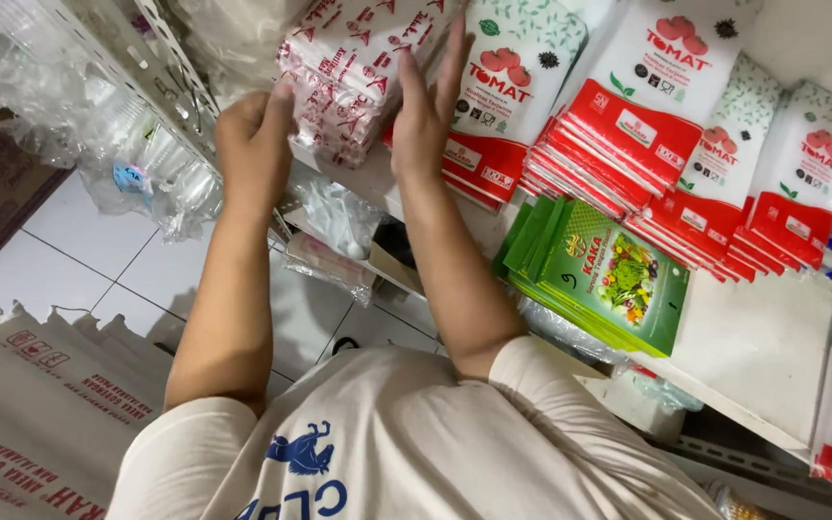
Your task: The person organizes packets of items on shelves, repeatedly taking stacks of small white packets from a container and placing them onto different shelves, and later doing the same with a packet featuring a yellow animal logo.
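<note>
A thick stack of clear plastic bags with red print (349, 72) stands on a white shelf (753, 356). My left hand (254, 140) presses against the stack's left side, fingers curled along its edge. My right hand (428, 101) lies flat against the stack's right side, fingers spread and pointing up. The stack sits between both palms. Right of my right hand lean white and red bag packs with a tomato picture (522, 77).
More red and white packs (647, 144) fill the shelf to the right, with green packs (609, 274) in front. Clear plastic goods (98, 116) hang on a slotted rack at left. Cardboard boxes (31, 424) stand on the white tiled floor (79, 260). A lower shelf holds small bags (339, 241).
</note>
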